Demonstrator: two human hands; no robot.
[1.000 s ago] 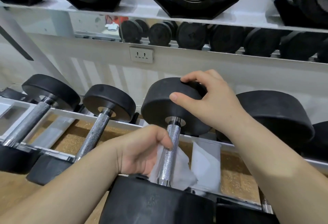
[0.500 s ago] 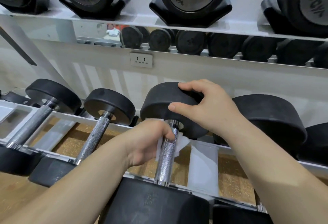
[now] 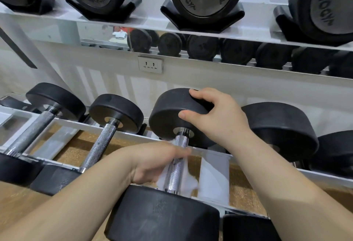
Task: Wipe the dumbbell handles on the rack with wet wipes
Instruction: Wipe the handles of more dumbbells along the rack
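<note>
Presently wiped handle [image 3: 176, 172]: knurled steel bar of the middle dumbbell on the lower tier of the rack [image 3: 63, 124]; its long axis runs away from the viewer and slightly upward, from near head [image 3: 162, 216] to far head [image 3: 168, 114].
Wet wipe [image 3: 191, 183]: white and bunched around the lower half of the bar, spilling out to the right just above the near head.
Left hand [image 3: 152, 162]: comes in from the left, fingers clenched around wipe and bar together; the outline is blurred, so exact finger placement cannot be told.
Right hand [image 3: 215, 120]: fingers curled over the top of the far head and thumb pressed on its face, grasping it as a brace.
Governing relation: the bare upper stretch of bar lies ahead of the left fingers, along the axis toward the far head; the left hand is the nearer one, so the next stroke probably runs lengthwise up the bar.
Neighbouring handles [image 3: 99, 147]: two more knurled bars to the left, parallel and untouched.
Upper shelf [image 3: 133, 24]: large dumbbells in black cradles.
Wall socket [image 3: 150, 66]: on the white wall behind.
</note>
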